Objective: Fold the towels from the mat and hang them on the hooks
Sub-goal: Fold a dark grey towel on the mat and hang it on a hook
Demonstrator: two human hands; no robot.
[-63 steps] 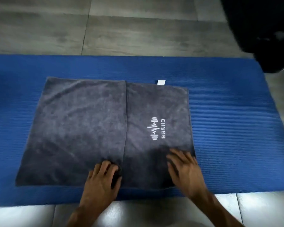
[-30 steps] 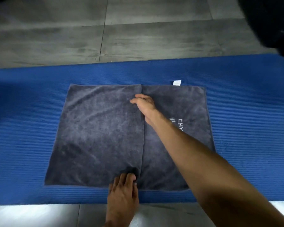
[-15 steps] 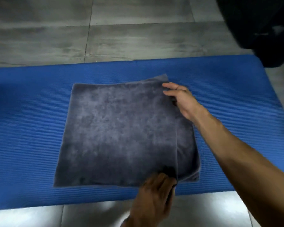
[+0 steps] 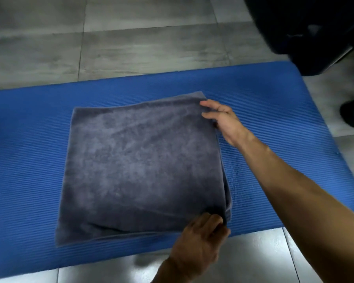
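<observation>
On the mat: a gray towel [image 4: 139,160] lies flat on the blue mat [image 4: 29,160], closer to the mat's near edge than its far edge.
Towel shape: folded over, almost square, so no long side stands out.
Towel edges: the stacked layers show along its right side and at the near right corner.
Tilt: the far right corner pokes up toward the mat's far edge.
Writing: I can see no words or logo on the top side.
Right hand [image 4: 225,121]: its grip pinches the far right corner.
Left hand [image 4: 200,240]: its fingers curl around the near right corner.
Floor [image 4: 131,37]: gray tiles lie beyond the mat.
Dark thing [image 4: 315,27]: sits past the mat's far right corner; too dark to tell.
</observation>
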